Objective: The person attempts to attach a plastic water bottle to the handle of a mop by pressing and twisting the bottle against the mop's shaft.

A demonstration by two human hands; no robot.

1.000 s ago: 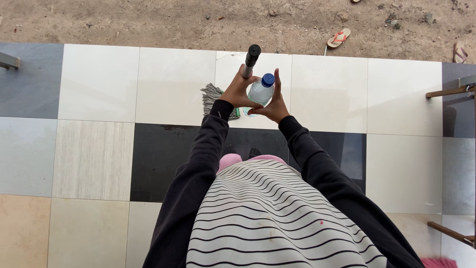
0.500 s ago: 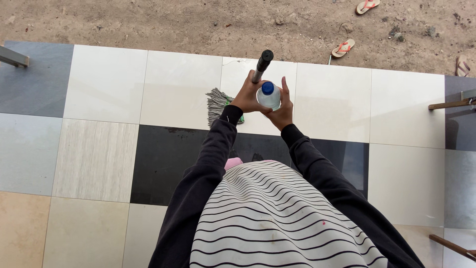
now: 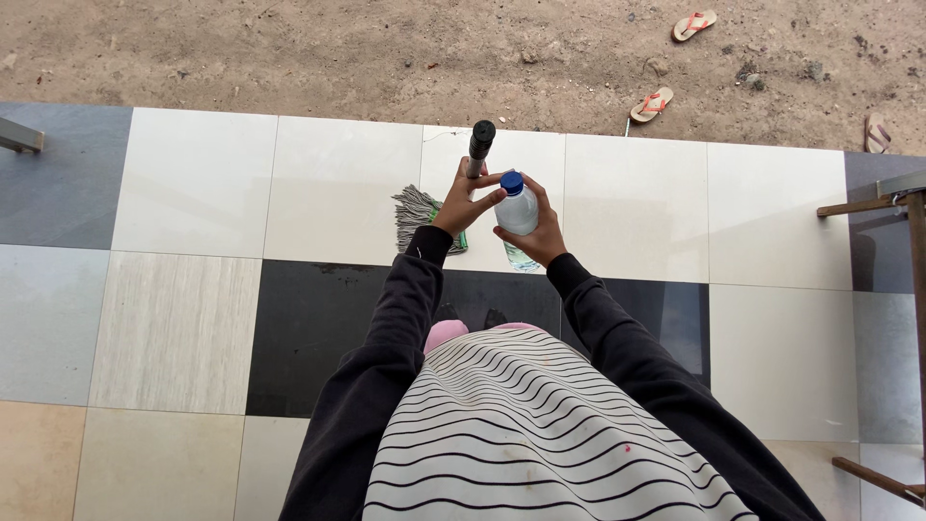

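Note:
I stand on a tiled floor and look straight down. My right hand (image 3: 532, 232) grips a clear plastic bottle (image 3: 519, 216) with a blue cap (image 3: 511, 181). My left hand (image 3: 463, 203) is wrapped around a mop handle (image 3: 478, 142) with a black end, and its fingertips reach to the bottle's cap. The grey stringy mop head (image 3: 417, 210) lies on a white tile just left of my hands. Both arms are in dark sleeves above a striped garment.
Large tiles in white, black, grey and beige (image 3: 193, 183) end at bare sandy ground (image 3: 338, 48) ahead. Flip-flops (image 3: 652, 103) lie scattered on the sand. Wooden furniture legs (image 3: 868, 203) stand at the right edge, a grey bar (image 3: 19, 135) at the left.
The bottle has tilted and shifted in my right hand, and my left fingers have moved onto its cap. The camera view moved slightly.

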